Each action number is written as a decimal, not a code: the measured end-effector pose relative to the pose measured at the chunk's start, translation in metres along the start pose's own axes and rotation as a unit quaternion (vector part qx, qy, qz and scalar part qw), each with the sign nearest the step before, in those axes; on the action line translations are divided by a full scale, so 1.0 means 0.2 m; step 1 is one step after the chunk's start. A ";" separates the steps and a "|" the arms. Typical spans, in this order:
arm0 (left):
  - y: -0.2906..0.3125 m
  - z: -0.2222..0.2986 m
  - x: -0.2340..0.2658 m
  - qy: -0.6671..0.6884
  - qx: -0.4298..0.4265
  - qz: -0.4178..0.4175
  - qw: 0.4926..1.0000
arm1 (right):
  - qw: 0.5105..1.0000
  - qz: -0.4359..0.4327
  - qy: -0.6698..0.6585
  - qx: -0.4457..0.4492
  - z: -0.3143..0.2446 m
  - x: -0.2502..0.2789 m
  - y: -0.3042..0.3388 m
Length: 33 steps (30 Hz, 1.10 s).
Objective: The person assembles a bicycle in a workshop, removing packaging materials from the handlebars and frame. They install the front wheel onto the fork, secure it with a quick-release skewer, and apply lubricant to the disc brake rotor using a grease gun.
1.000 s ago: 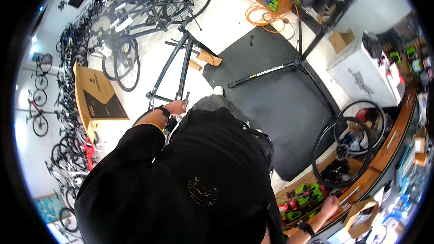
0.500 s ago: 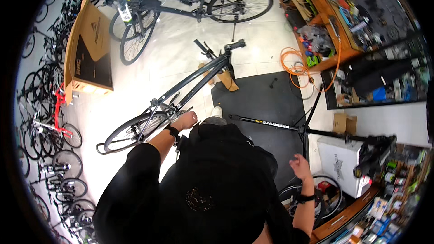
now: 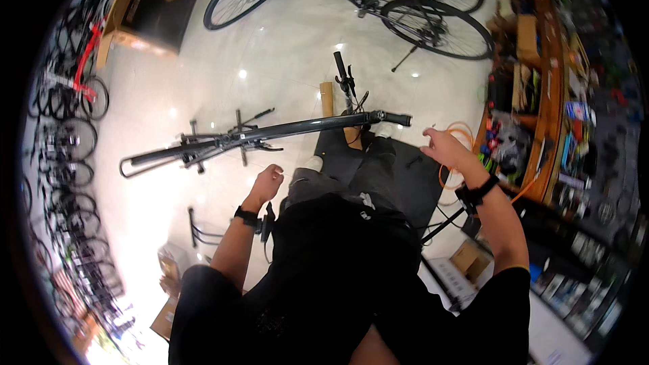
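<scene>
A dark bicycle (image 3: 297, 127) stands upright across the floor in front of me, its handlebar to the right and a rear rack (image 3: 155, 159) at the left end. Near the handlebar's right-hand grip (image 3: 395, 119) is my right hand (image 3: 444, 147), fingers partly stretched out, with a small gap to the grip. My left hand (image 3: 268, 182) hovers below the bicycle's pedal area, its fingers loosely curled and apart, with nothing visible in it. Brown cardboard (image 3: 326, 100) shows beside the front of the frame.
A black mat (image 3: 409, 179) lies under my feet. Orange hose (image 3: 466, 130) coils by the wooden workbench (image 3: 551, 94) at right. More bicycles (image 3: 433, 27) stand at the far side, with a large cardboard box (image 3: 138, 42) at far left. A black stand leg (image 3: 443, 226) crosses the lower right.
My view has turned to the right, and the bicycle now lies crosswise in it. My right hand has come forward near the handlebar grip. The left hand is now apart from the bicycle's rear.
</scene>
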<state>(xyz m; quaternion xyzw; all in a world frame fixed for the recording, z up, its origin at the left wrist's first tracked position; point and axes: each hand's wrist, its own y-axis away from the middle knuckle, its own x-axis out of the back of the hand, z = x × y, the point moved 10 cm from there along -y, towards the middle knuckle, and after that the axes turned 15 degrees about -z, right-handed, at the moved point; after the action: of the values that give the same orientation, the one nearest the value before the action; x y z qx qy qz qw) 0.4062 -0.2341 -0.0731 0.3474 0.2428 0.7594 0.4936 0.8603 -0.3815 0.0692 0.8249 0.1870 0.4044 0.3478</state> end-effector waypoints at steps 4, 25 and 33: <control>0.12 -0.01 -0.21 0.061 0.065 0.061 0.994 | 0.991 -0.082 0.082 0.066 0.16 0.33 -0.67; 0.30 0.15 -1.35 0.523 0.256 0.141 0.801 | 0.985 -0.055 0.164 -0.019 0.06 0.05 -2.88; 0.21 0.18 -0.77 0.390 0.205 0.205 0.874 | 0.975 -0.121 0.156 0.098 -0.25 0.17 -2.59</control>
<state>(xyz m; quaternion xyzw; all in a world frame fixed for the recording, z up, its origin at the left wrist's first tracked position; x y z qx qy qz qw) 0.4509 -0.3914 -0.0652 0.1588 0.4892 0.8505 0.1098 0.8269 0.0165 -0.2660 0.7530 0.3762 0.4626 0.2783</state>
